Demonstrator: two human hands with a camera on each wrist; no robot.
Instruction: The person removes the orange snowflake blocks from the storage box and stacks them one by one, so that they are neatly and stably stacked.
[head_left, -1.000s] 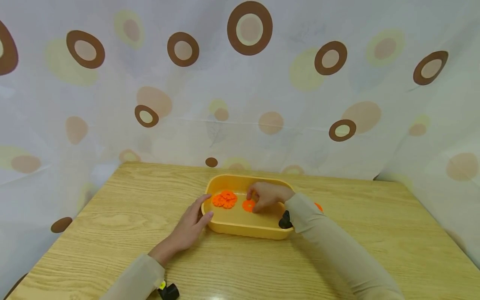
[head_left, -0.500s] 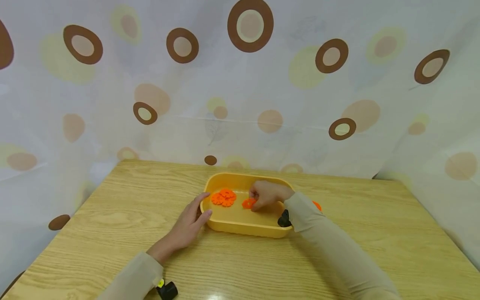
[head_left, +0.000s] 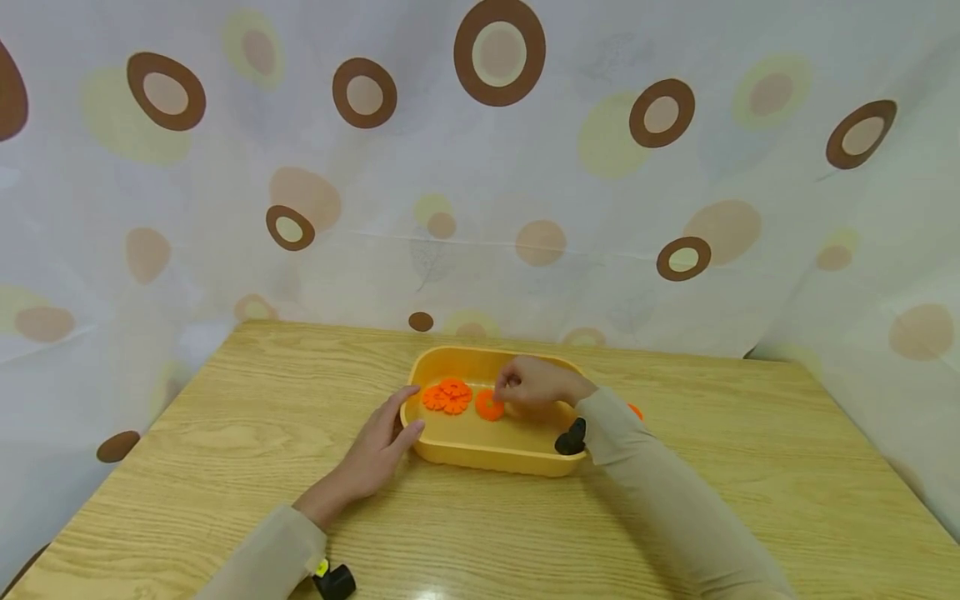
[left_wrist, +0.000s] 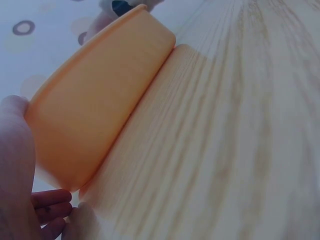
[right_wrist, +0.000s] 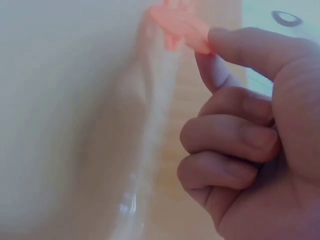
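A yellow tub [head_left: 480, 460] stands on the table, with my left hand [head_left: 371, 454] gripping its left end. In the left wrist view the thumb [left_wrist: 16, 105] reaches over the rim, and the other fingers [left_wrist: 52, 206] lie low against the outside wall. Inside the tub, my right hand [head_left: 531, 382] pinches an orange notched disc [head_left: 489, 407] between thumb and forefinger. The right wrist view shows this disc [right_wrist: 185, 27] tilted, the remaining fingers curled into the palm. Several more orange notched discs [head_left: 447, 397] lie in a small overlapping heap at the tub's left.
Beyond the tub's right end, part of another orange piece [head_left: 636, 412] shows past the right sleeve [head_left: 667, 492]. The wooden table [head_left: 225, 433] ends at a hanging patterned cloth [head_left: 480, 167]. Black wrist cameras [head_left: 336, 581] sit at both cuffs.
My right hand has lifted slightly and shifted left, with the pinched disc closer to the heap and tilted differently. My left hand stays at the tub's end.
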